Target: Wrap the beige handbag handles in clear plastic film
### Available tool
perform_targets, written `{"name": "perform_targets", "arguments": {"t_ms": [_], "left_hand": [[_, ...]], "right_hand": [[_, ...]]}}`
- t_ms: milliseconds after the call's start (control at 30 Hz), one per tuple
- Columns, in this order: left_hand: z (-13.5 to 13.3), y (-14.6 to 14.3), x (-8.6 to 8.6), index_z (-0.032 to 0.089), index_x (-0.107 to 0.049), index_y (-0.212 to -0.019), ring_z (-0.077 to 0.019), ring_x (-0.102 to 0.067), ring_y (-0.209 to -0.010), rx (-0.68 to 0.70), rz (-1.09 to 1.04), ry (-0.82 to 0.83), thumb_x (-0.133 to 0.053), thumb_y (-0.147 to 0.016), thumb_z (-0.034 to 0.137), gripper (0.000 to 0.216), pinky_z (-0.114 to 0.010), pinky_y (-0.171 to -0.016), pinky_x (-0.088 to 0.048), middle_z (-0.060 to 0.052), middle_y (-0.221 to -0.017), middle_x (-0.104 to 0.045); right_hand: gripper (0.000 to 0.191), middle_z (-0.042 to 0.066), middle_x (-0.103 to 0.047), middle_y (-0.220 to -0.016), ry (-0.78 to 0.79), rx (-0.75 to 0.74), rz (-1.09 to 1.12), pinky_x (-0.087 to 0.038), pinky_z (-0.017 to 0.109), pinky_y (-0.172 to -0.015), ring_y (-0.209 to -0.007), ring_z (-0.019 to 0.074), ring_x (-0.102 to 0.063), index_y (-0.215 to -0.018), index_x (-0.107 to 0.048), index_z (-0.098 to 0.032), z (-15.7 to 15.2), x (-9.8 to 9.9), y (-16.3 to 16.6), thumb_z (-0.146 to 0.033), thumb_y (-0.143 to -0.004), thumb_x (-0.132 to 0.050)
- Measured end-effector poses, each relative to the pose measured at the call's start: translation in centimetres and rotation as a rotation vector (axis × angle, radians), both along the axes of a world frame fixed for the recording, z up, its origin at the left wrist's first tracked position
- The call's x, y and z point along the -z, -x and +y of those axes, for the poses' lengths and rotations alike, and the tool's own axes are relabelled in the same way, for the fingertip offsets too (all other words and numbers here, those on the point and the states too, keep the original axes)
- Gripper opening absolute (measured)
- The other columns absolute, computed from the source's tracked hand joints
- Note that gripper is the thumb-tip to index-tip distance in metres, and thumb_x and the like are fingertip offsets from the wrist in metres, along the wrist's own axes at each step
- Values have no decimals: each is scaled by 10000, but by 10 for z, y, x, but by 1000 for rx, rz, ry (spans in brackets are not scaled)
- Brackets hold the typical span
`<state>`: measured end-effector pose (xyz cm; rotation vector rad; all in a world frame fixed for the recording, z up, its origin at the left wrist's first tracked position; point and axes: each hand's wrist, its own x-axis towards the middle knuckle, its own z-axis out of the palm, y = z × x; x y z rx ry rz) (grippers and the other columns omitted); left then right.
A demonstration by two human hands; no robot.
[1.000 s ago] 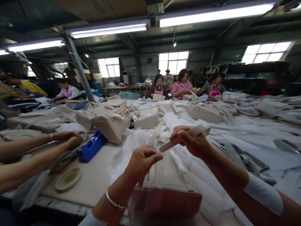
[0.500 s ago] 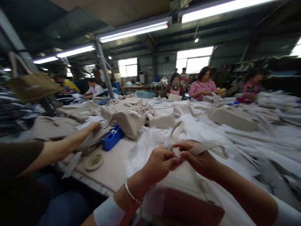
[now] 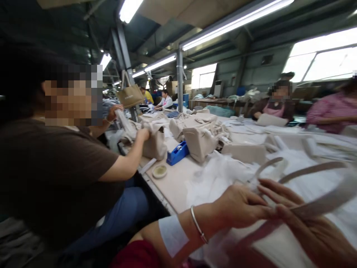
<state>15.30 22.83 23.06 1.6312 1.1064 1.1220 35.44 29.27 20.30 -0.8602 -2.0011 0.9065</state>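
Note:
My left hand [image 3: 238, 204], with a silver bangle on its wrist, is closed, and its fingertips meet those of my right hand [image 3: 309, 227]. Whatever the left fingers pinch is hidden between the hands; a bit of white wrapping shows there. A pale beige bag handle [image 3: 331, 193] passes through my right hand and loops out past it. Another handle loop [image 3: 269, 163] rises behind the fingers. Below the hands is a beige handbag [image 3: 279, 243], partly under thin white wrapping and cut off by the lower edge.
At my left a co-worker in a dark shirt [image 3: 55, 160] handles a beige bag [image 3: 154, 143]. A blue tape dispenser [image 3: 177, 153] and a tape roll [image 3: 159, 171] lie on the table. White wrapping [image 3: 220, 171] and several beige bags [image 3: 199, 143] cover the middle. Other people sit across.
My view has swung left, so the hands and bag appear farther right and the co-worker comes into view. The co-worker's near hand now grips an upright bag. My hands stay together at the handle.

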Motion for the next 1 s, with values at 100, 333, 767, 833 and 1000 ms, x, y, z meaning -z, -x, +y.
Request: {"name": "perform_targets", "arguments": {"t_ms": [100, 333, 767, 833, 1000], "left_hand": [[-3, 2, -3, 126, -690, -605, -100, -442, -610, -27, 32, -51, -676, -804, 320, 278, -229, -590, -348, 18, -580, -500], [4, 8, -3, 132, -637, -550, -121, -453, -665, -99, 126, -32, -639, -799, 272, 286, -260, -687, -359, 13, -612, -492], [2, 7, -10, 126, -715, -661, -130, -457, -669, -110, 96, 9, -655, -828, 373, 304, -250, -638, -357, -3, -634, -534], [1, 5, -10, 121, -663, -605, -107, -397, -618, -77, 86, -1, -657, -820, 355, 318, -246, -595, -312, 18, -580, -451], [2, 2, -7, 113, -616, -569, -80, -294, -557, -110, -53, 33, -653, -826, 404, 390, -244, -538, -248, 44, -538, -347]], "right_hand": [[559, 38, -461, -1510, 196, -32, 156, -242, 543, -1202, -1413, 384, -347, -1252, -708, -320, -14, -18, 16, -680, -829, -642], [463, 120, -670, -1245, 534, 93, 685, -413, 539, -1088, -1142, 339, -602, -1042, -788, -230, 13, -39, 5, -617, -894, -583], [588, 142, -669, -1222, 697, -68, 668, -517, 477, -967, -1112, 306, -639, -1175, -699, -215, 0, -25, 9, -690, -927, -458], [437, 123, -729, -1009, 815, 10, 747, -541, 437, -923, -934, 279, -688, -970, -751, -195, 6, -31, 11, -594, -877, -597], [499, 110, -667, -1249, 432, 85, 431, -360, 491, -1131, -1248, 344, -531, -1097, -766, -222, -17, -19, 29, -622, -805, -708]]}}
